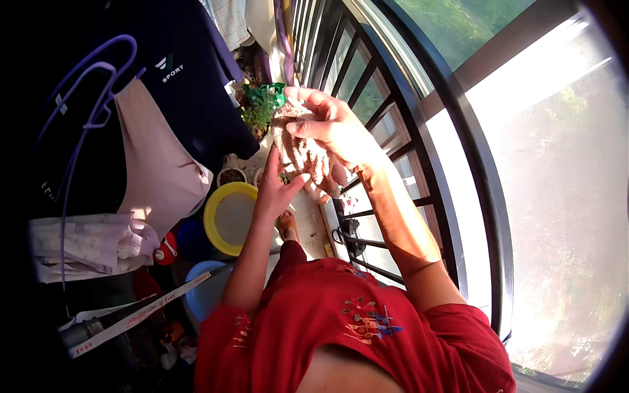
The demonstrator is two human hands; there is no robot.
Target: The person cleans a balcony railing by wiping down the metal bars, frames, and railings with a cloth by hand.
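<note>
My right hand (339, 125) holds a crumpled, textured pinkish-brown cloth (304, 152) up in front of me, its thumb lying over the near side. Sunlight falls brightly on the cloth and on this hand. Below and to the left, my left hand (275, 189) reaches up to the cloth's left edge with thumb and forefinger spread. Its other fingers are hidden, so whether it grips the fabric is unclear. The lower folds of the cloth hang beside the black railing.
A black metal railing (417, 123) curves along the right, before a window. At left hang a dark garment (196, 98), beige underwear (152, 152) and a purple hanger (105, 93). Below are a yellow-rimmed basin (212, 216), a blue basin (196, 294) and a potted plant (260, 115).
</note>
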